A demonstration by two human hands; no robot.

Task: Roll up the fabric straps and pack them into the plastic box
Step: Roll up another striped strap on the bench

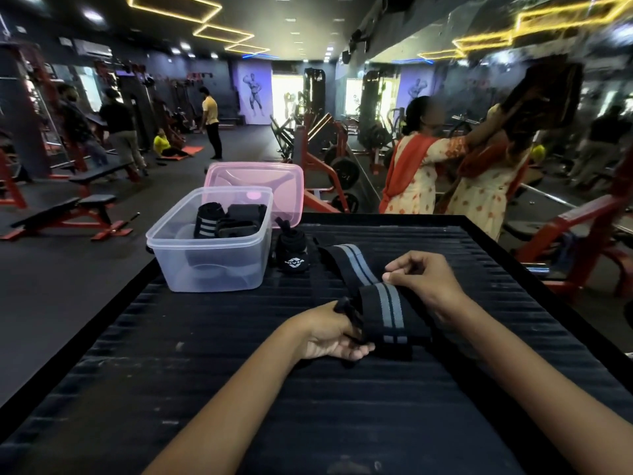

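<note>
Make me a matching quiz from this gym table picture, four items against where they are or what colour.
Things:
1. plastic box
2. lid
3. striped strap
4. rolled strap with white logo

Descriptions:
A. pink, leaning behind the box
B. on the table just right of the box
C. clear, rolled straps inside
D. held by both hands, partly rolled

Pairs: 1-C, 2-A, 3-D, 4-B

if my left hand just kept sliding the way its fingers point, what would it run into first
The left hand points right across the mat, and its fingertips already touch the folded end of the striped strap. That strap comes first; depth beyond it is unclear.
</note>
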